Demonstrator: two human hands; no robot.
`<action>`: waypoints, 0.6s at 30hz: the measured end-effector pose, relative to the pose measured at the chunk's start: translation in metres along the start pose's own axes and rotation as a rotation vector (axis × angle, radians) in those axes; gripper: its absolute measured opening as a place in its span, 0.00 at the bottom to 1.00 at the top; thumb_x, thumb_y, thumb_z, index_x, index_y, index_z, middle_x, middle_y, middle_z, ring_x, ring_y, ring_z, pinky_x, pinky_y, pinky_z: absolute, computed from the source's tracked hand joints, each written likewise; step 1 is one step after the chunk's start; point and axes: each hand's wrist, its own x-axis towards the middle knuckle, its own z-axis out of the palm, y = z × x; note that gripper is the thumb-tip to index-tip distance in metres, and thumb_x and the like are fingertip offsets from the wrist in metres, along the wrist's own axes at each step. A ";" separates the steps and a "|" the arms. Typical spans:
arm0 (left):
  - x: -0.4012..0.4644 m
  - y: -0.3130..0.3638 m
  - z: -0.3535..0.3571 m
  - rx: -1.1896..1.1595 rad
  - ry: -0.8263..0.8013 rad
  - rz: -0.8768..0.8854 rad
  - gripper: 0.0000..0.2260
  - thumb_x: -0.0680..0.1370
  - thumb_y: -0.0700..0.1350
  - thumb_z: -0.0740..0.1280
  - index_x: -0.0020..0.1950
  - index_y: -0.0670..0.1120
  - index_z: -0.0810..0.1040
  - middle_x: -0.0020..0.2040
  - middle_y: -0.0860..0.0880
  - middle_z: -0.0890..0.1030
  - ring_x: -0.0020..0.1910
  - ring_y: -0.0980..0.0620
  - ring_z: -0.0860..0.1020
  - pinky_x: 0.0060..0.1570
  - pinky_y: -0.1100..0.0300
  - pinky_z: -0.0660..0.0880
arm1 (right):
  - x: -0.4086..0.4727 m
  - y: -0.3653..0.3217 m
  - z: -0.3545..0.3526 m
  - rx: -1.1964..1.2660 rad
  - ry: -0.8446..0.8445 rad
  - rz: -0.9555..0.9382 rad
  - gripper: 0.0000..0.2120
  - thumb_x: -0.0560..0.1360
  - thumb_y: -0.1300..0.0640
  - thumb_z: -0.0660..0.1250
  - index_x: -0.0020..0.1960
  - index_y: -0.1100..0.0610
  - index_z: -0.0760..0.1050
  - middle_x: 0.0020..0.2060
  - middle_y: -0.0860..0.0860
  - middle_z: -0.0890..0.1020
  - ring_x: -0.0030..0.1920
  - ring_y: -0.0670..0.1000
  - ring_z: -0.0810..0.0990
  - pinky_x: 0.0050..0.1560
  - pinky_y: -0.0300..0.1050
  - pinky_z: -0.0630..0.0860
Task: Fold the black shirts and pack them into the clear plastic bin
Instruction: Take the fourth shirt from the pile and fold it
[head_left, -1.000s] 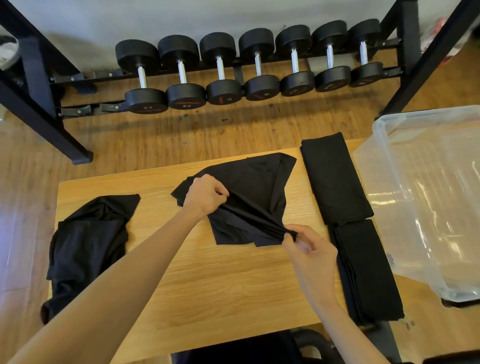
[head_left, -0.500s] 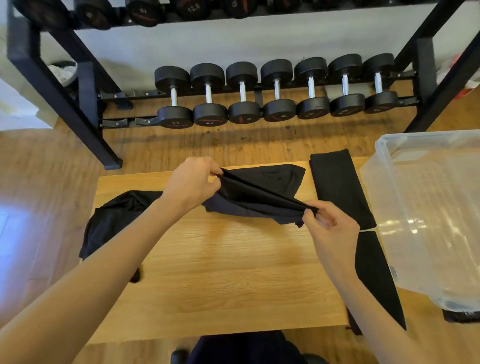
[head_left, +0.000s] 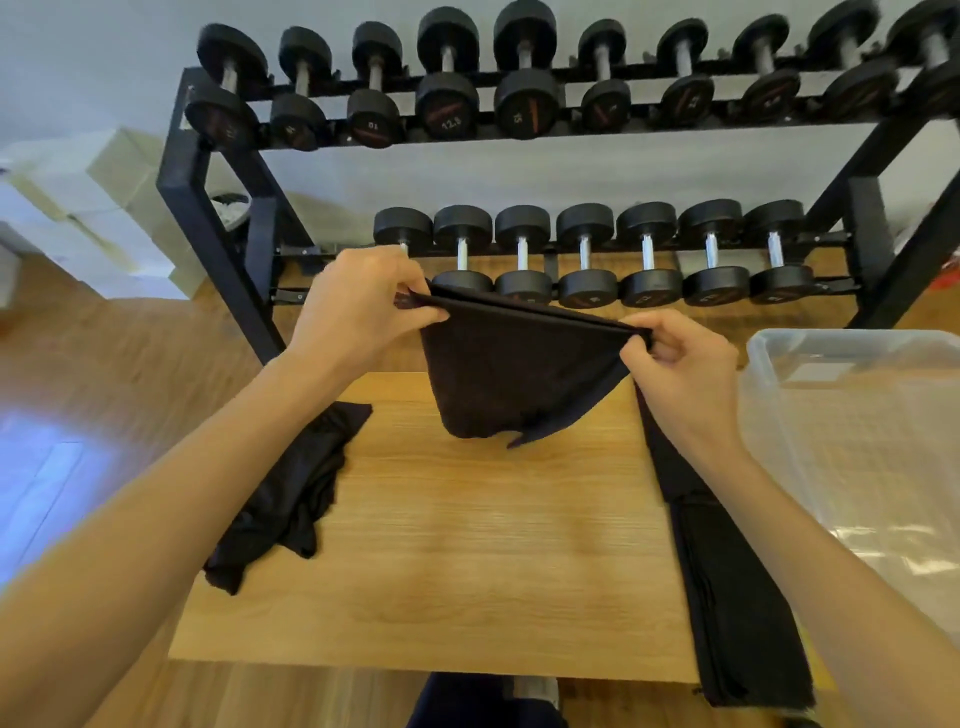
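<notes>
Black, thin fabric: the shirt (head_left: 514, 384) sags limp between two grips, so it is judged light, soft and shapeless unless held along an edge. Head view: left hand (head_left: 358, 306) and right hand (head_left: 675, 358) each pinch one end of its taut top edge; the body hangs below them, above the worktop (head_left: 467, 545). Bin (head_left: 857, 441) stands right, beside folded shirts (head_left: 727, 597).

Table (head_left: 467, 545) centre, dumbbell rack (head_left: 519, 249) behind it by the wall. Shirt (head_left: 514, 379) held up over table's far edge, left hand (head_left: 358, 306) & right hand (head_left: 680, 364) at its top corners. Crumpled shirt (head_left: 291, 493) on table's left side. Folded shirts (head_left: 727, 587) along right edge. Bin (head_left: 857, 353) just right of those.
</notes>
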 end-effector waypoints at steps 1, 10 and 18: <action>-0.001 0.001 -0.007 0.003 -0.005 0.005 0.08 0.72 0.49 0.75 0.46 0.45 0.84 0.43 0.51 0.79 0.43 0.53 0.77 0.46 0.50 0.78 | 0.003 -0.005 -0.003 0.002 -0.015 -0.019 0.11 0.76 0.66 0.65 0.54 0.55 0.80 0.42 0.47 0.83 0.45 0.41 0.81 0.48 0.33 0.77; -0.015 0.011 -0.056 -0.173 -0.083 -0.049 0.09 0.71 0.46 0.76 0.43 0.45 0.78 0.42 0.51 0.81 0.43 0.53 0.81 0.48 0.58 0.79 | 0.026 -0.035 -0.034 -0.004 -0.231 -0.103 0.12 0.79 0.61 0.64 0.61 0.52 0.77 0.49 0.40 0.80 0.52 0.31 0.77 0.52 0.26 0.74; -0.039 0.014 -0.071 -0.314 -0.183 -0.160 0.15 0.69 0.47 0.76 0.54 0.50 0.79 0.44 0.52 0.81 0.40 0.57 0.82 0.50 0.56 0.80 | 0.013 -0.044 -0.045 -0.046 -0.313 -0.137 0.11 0.77 0.60 0.67 0.58 0.51 0.80 0.47 0.39 0.82 0.51 0.36 0.80 0.53 0.30 0.76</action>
